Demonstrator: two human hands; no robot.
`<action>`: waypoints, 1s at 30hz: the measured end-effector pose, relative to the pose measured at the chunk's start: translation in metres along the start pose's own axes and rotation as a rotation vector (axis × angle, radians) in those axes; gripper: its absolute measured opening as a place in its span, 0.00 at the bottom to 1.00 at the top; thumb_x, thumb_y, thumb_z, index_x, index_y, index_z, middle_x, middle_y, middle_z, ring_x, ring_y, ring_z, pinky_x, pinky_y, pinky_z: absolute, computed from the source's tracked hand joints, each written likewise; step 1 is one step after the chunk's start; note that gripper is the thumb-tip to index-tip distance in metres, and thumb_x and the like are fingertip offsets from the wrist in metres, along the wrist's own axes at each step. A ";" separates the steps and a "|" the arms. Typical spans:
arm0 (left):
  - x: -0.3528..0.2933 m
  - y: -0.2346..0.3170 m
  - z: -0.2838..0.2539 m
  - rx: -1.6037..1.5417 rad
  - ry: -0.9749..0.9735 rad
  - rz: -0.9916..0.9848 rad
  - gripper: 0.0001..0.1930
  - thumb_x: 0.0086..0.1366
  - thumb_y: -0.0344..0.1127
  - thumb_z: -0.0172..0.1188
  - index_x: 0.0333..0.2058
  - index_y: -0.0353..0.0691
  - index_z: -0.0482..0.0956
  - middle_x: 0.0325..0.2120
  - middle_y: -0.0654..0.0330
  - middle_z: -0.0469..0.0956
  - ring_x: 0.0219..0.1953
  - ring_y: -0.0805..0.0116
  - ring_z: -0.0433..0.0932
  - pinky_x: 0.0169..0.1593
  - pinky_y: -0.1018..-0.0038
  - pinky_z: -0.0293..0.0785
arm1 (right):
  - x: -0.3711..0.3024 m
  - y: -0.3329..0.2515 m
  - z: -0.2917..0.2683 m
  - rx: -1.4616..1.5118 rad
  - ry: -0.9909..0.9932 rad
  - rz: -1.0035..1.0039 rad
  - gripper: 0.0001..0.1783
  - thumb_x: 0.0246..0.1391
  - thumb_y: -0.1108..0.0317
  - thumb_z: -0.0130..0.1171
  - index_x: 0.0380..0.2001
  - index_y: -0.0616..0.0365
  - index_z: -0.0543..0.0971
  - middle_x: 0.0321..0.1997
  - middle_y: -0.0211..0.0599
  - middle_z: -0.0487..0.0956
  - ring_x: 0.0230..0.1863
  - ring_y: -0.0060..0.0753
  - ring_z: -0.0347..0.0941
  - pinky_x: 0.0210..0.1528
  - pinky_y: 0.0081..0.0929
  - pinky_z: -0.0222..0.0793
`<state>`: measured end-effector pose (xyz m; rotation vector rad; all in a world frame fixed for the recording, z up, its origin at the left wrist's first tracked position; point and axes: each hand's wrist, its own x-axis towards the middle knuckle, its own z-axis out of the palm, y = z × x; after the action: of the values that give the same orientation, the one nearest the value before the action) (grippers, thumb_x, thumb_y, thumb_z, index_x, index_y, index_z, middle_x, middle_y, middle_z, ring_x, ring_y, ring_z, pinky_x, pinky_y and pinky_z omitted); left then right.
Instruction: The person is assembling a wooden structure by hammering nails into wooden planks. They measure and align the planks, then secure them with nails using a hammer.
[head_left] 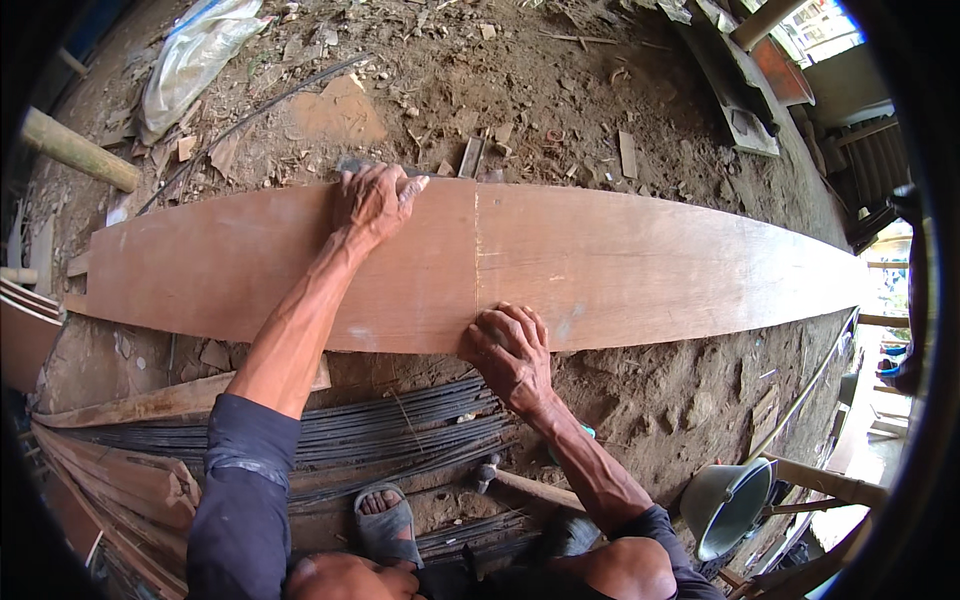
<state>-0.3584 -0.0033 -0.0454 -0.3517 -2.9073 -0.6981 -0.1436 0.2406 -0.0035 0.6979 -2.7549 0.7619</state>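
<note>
A long reddish-brown wooden board [620, 265] lies crosswise in front of me, with a pale seam running across it near the middle. My left hand [378, 203] is closed over its far edge, left of the seam, with the fingertips hidden beyond the edge. A small dark piece [350, 163] shows just past those fingers; whether I touch it, I cannot tell. At the near edge, close by the seam, my right hand [508, 350] grips the board with bent fingers on top. Its thumb is mostly hidden.
Below the board lie a bundle of dark rods [400, 438], a hammer [525, 487] and wood planks [130, 405]. A grey bucket [728, 508] tilts at the lower right. Beyond are littered bare soil [560, 110], a plastic sack [200, 65] and a bamboo pole [80, 150].
</note>
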 end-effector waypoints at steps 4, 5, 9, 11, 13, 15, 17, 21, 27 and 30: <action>-0.005 0.003 0.006 0.070 -0.001 0.008 0.21 0.71 0.54 0.49 0.30 0.41 0.74 0.28 0.55 0.74 0.36 0.56 0.73 0.49 0.50 0.62 | -0.001 -0.003 -0.001 -0.049 -0.067 0.026 0.27 0.38 0.63 0.71 0.47 0.47 0.80 0.58 0.35 0.73 0.63 0.46 0.65 0.66 0.51 0.56; -0.006 0.005 0.006 0.087 0.086 0.046 0.18 0.69 0.51 0.53 0.27 0.45 0.72 0.23 0.60 0.70 0.31 0.61 0.68 0.45 0.57 0.58 | 0.000 -0.003 -0.001 -0.046 -0.034 0.002 0.27 0.38 0.63 0.71 0.47 0.47 0.80 0.58 0.35 0.73 0.64 0.46 0.65 0.66 0.51 0.55; -0.007 0.011 0.001 0.082 0.027 -0.016 0.20 0.70 0.53 0.50 0.29 0.42 0.74 0.29 0.55 0.74 0.36 0.54 0.73 0.46 0.54 0.64 | 0.003 -0.002 -0.001 -0.027 -0.015 -0.022 0.28 0.37 0.67 0.69 0.48 0.46 0.80 0.58 0.37 0.73 0.63 0.47 0.65 0.66 0.52 0.56; -0.006 0.013 -0.002 0.040 0.068 -0.009 0.19 0.70 0.53 0.52 0.28 0.43 0.74 0.28 0.55 0.74 0.36 0.55 0.73 0.46 0.55 0.64 | 0.003 -0.001 0.001 -0.030 -0.003 -0.024 0.27 0.37 0.67 0.69 0.47 0.47 0.80 0.58 0.37 0.73 0.62 0.47 0.66 0.65 0.52 0.57; -0.006 0.015 -0.005 0.014 0.076 -0.019 0.18 0.68 0.50 0.55 0.26 0.44 0.75 0.27 0.56 0.75 0.35 0.55 0.73 0.44 0.58 0.65 | 0.001 -0.001 0.003 -0.018 0.024 -0.025 0.26 0.38 0.66 0.70 0.46 0.47 0.81 0.58 0.37 0.73 0.61 0.47 0.68 0.64 0.52 0.59; -0.007 0.017 -0.008 0.018 0.066 -0.023 0.17 0.68 0.50 0.56 0.26 0.43 0.75 0.27 0.56 0.75 0.35 0.55 0.74 0.43 0.58 0.65 | -0.001 -0.002 0.003 0.003 0.008 0.016 0.24 0.39 0.65 0.71 0.45 0.47 0.81 0.56 0.38 0.75 0.60 0.47 0.69 0.64 0.52 0.60; -0.007 0.019 -0.010 -0.004 0.073 -0.027 0.16 0.67 0.48 0.57 0.26 0.43 0.75 0.26 0.56 0.75 0.35 0.54 0.74 0.41 0.58 0.65 | -0.001 -0.002 0.002 0.039 -0.035 0.063 0.25 0.38 0.65 0.73 0.46 0.49 0.81 0.56 0.39 0.76 0.60 0.47 0.69 0.64 0.53 0.60; -0.003 0.019 -0.009 0.046 0.014 -0.055 0.17 0.67 0.48 0.56 0.25 0.44 0.74 0.26 0.56 0.76 0.34 0.54 0.74 0.41 0.58 0.64 | 0.006 0.004 -0.003 -0.005 0.004 -0.074 0.28 0.47 0.61 0.68 0.53 0.53 0.76 0.60 0.41 0.72 0.64 0.49 0.66 0.68 0.52 0.56; -0.006 0.015 -0.008 -0.010 0.090 -0.011 0.13 0.67 0.48 0.56 0.32 0.45 0.76 0.31 0.56 0.78 0.38 0.54 0.74 0.45 0.57 0.65 | -0.031 -0.006 -0.039 0.185 -0.097 0.012 0.26 0.48 0.65 0.69 0.51 0.60 0.75 0.56 0.46 0.75 0.61 0.51 0.69 0.64 0.51 0.63; -0.009 0.014 -0.007 0.058 0.259 0.073 0.11 0.67 0.46 0.56 0.40 0.45 0.76 0.38 0.56 0.78 0.43 0.54 0.74 0.49 0.54 0.65 | -0.103 -0.029 -0.075 0.248 -0.243 -0.013 0.26 0.47 0.65 0.69 0.50 0.61 0.75 0.52 0.46 0.76 0.55 0.49 0.72 0.55 0.47 0.68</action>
<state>-0.3457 0.0036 -0.0344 -0.3319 -2.6500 -0.5977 -0.0345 0.2980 0.0408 0.9109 -2.8940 1.0954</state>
